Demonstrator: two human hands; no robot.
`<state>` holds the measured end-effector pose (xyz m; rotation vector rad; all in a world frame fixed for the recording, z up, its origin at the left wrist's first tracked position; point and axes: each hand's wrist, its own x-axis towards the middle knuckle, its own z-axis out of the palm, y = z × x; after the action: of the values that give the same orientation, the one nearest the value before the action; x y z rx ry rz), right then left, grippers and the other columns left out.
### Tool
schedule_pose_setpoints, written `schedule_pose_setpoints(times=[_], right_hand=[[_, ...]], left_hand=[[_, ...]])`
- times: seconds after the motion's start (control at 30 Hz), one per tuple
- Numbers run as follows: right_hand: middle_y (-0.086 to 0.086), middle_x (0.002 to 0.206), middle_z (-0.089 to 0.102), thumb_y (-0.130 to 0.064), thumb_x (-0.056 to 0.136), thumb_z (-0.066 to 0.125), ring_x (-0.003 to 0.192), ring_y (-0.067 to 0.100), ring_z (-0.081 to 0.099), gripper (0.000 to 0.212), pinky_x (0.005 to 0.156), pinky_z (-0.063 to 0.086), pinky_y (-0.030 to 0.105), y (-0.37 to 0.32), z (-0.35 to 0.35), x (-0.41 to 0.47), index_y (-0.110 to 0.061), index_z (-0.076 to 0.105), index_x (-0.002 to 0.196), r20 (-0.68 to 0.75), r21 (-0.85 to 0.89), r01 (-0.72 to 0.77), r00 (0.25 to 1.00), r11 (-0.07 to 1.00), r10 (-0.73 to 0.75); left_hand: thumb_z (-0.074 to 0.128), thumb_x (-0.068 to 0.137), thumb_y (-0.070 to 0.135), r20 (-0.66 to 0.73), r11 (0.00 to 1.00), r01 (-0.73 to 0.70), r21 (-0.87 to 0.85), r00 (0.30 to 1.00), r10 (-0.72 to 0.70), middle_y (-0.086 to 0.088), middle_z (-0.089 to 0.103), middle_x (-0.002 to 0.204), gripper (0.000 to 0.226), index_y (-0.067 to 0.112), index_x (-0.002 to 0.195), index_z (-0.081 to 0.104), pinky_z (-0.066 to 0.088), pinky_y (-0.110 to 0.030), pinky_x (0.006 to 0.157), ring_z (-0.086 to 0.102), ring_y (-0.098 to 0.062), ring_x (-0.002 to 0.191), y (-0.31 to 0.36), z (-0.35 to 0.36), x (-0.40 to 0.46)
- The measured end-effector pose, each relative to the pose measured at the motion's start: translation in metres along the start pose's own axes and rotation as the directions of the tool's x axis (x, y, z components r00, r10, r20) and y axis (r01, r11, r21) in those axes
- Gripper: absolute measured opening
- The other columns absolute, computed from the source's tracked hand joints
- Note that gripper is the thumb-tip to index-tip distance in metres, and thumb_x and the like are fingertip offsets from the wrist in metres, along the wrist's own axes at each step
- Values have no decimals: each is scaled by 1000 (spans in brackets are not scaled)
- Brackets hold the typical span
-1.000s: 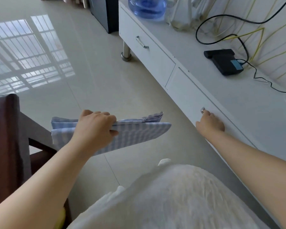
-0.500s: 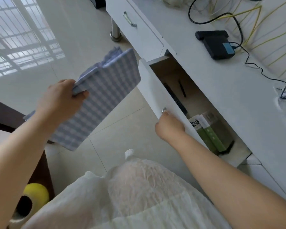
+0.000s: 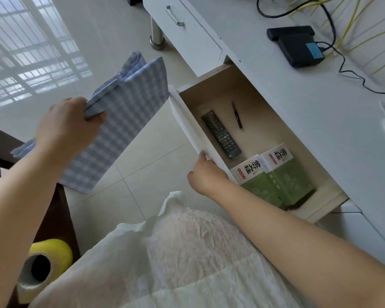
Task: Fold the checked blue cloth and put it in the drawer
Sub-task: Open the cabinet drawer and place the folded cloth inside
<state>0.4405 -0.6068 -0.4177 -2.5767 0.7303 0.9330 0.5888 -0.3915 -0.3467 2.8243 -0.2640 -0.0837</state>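
Note:
The checked blue cloth [image 3: 122, 123] is folded into a flat rectangle and tilted on edge, just left of the open drawer. My left hand [image 3: 65, 127] pinches its near upper edge and holds it in the air. The white drawer [image 3: 187, 121] of the low cabinet stands pulled out. My right hand [image 3: 206, 174] grips the handle on the drawer front; the handle itself is mostly hidden by my fingers. Inside the drawer lie a black remote [image 3: 220, 134], a dark pen [image 3: 237, 115] and two green boxes [image 3: 273, 176].
The white cabinet top [image 3: 309, 112] carries a black box [image 3: 298, 46] with black and yellow cables. A second, closed drawer [image 3: 187, 34] lies further along. A dark wooden chair [image 3: 56, 214] and a yellow tape roll [image 3: 42, 263] sit at my lower left. Pale tiled floor.
My right hand has pulled the drawer open from closed. My left hand has lifted the folded cloth and swung it from flat to tilted, closer to the drawer.

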Motion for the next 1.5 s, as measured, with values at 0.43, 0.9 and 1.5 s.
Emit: schedule_pose_setpoints(times=[0.43, 0.9, 1.5], right_hand=[[6, 111, 65, -23, 94, 50, 98, 23, 60, 25, 82, 53, 39, 88, -50, 13, -19, 57, 118, -619, 249, 130, 783, 960, 54], [18, 149, 25, -72, 84, 30, 135, 35, 24, 84, 104, 33, 49, 169, 0, 51, -13, 23, 143, -375, 262, -374, 810, 890, 451], [13, 143, 47, -20, 91, 38, 136, 31, 37, 45, 113, 18, 42, 165, -92, 52, -9, 49, 134, -882, 49, 58, 471, 997, 16]], left_hand=[[49, 90, 40, -46, 995, 97, -13, 994, -98, -17, 52, 78, 35, 6, 81, 52, 40, -41, 60, 49, -35, 72, 8, 7, -10], [46, 93, 37, -61, 999, 47, 11, 997, -46, -12, 47, 78, 33, 6, 81, 49, 32, -36, 55, 45, -30, 69, 13, 8, -14], [44, 94, 33, -127, 988, -70, 137, 988, 88, -13, 48, 75, 34, 4, 78, 48, 33, -37, 56, 44, -32, 63, 22, 4, -17]])
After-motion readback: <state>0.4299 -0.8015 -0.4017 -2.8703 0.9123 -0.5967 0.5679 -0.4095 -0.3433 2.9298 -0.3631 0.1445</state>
